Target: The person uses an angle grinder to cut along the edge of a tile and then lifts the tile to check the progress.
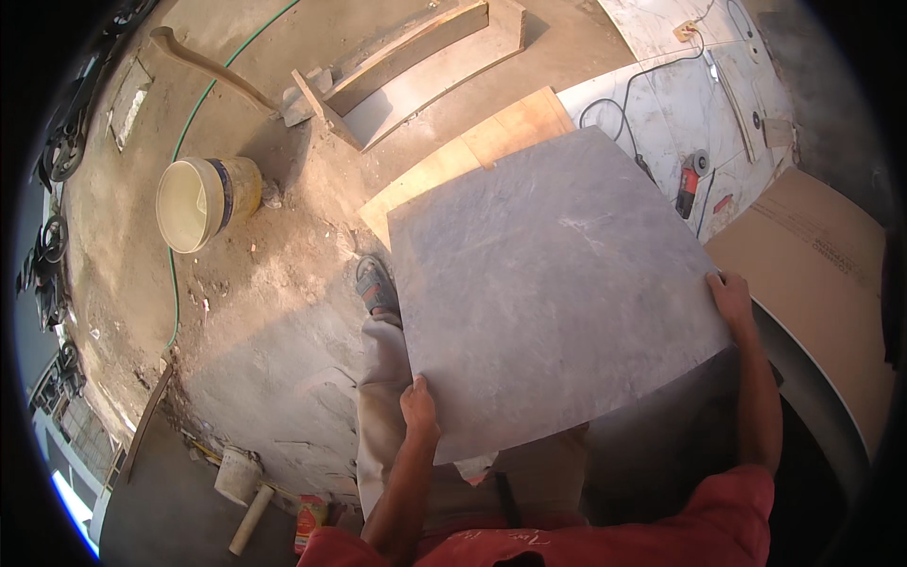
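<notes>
A large square grey tile [548, 283] with a stone-like face is held in front of my body, tilted a little. My left hand [419, 408] grips its near left edge, thumb on the upper face and the other fingers hidden behind. On the opposite edge, toward the near right corner, my right hand [730, 300] is wrapped in the same way. Beyond the tile's far edge lies a light wooden board [472, 151], partly covered by it. My sandalled left foot [377, 285] shows beside the tile's left edge.
A red angle grinder [692, 184] with its cable rests on white marbled tiles [652, 94] at the far right. Brown cardboard [812, 283] stands at right. A bucket [185, 208], a green hose [196, 104], a hoe [217, 71] and a wooden trough [416, 71] occupy the dirt floor.
</notes>
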A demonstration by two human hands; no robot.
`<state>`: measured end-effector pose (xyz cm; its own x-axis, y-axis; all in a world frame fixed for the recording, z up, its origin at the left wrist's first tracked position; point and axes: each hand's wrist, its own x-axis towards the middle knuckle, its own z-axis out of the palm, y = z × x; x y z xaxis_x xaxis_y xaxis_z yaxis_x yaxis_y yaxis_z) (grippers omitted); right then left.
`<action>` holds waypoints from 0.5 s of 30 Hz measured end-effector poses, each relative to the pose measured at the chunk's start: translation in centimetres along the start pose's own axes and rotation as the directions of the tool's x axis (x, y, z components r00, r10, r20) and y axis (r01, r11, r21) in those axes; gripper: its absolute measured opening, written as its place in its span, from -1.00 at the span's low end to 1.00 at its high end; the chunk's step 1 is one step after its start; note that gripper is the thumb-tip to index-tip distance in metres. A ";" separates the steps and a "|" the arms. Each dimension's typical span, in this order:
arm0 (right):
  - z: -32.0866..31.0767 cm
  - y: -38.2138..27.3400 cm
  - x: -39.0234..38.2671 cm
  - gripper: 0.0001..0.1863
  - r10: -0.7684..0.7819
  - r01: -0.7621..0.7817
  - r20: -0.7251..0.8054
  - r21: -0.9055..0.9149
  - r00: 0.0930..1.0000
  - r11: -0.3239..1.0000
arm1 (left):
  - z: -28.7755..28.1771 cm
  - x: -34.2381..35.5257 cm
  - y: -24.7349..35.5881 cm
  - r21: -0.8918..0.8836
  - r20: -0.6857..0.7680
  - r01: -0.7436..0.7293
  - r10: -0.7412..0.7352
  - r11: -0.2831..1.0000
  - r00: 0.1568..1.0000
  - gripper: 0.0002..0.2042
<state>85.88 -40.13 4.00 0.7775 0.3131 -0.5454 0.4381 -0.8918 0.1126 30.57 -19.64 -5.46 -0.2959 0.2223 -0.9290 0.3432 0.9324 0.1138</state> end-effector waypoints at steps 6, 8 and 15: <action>-4.0 -4.6 1.1 -0.47 0.001 0.033 0.195 -0.173 0.981 0.984 | -2.4 -2.2 0.3 0.012 0.087 0.062 -0.063 0.998 0.994 -0.70; -4.1 -5.8 2.0 -0.47 -0.009 0.047 0.187 -0.200 0.982 0.979 | -2.5 -2.7 0.7 -0.005 0.089 0.075 -0.074 0.997 0.993 -0.71; -4.1 -5.5 5.8 -0.41 -0.082 0.134 0.199 -0.264 0.976 0.955 | -3.8 -2.2 2.3 0.087 0.243 -0.010 -0.012 0.996 0.970 -0.73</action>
<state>89.83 -32.10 3.60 0.6333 0.3138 -0.7074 0.6418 -0.7237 0.2536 28.60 -16.87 -1.82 -0.0742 0.1351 -0.9880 0.4224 0.9018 0.0916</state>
